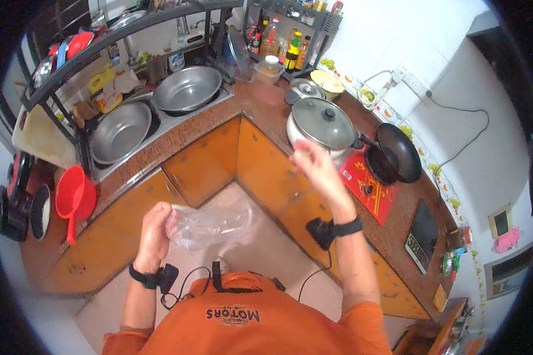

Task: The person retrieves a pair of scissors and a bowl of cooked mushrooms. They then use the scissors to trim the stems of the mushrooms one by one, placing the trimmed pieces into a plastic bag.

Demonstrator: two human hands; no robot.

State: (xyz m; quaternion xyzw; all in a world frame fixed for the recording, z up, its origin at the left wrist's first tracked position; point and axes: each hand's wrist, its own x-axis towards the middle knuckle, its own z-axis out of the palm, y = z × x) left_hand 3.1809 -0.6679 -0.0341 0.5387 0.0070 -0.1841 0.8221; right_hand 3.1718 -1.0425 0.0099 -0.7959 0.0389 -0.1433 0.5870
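Note:
My left hand (154,230) grips the edge of a clear plastic bag (213,224), which hangs out to the right above the floor. Raised near the front of a white pot (295,131) with a glass lid (323,120), my right hand (311,162) is blurred, its fingers bent; I see nothing in it. Whether it touches the pot I cannot tell. Right of the pot, a black frying pan (402,153) leans tilted beside a red patterned mat (373,195). Both wrists wear black straps with cabled devices.
Two metal basins (121,133) sit at the sink under a black rack (129,29). A red plastic dipper (74,195) rests at the left counter end. Sauce bottles (293,51) stand in the corner. An induction cooktop (422,235) lies on the right counter. Cables hang near both forearms.

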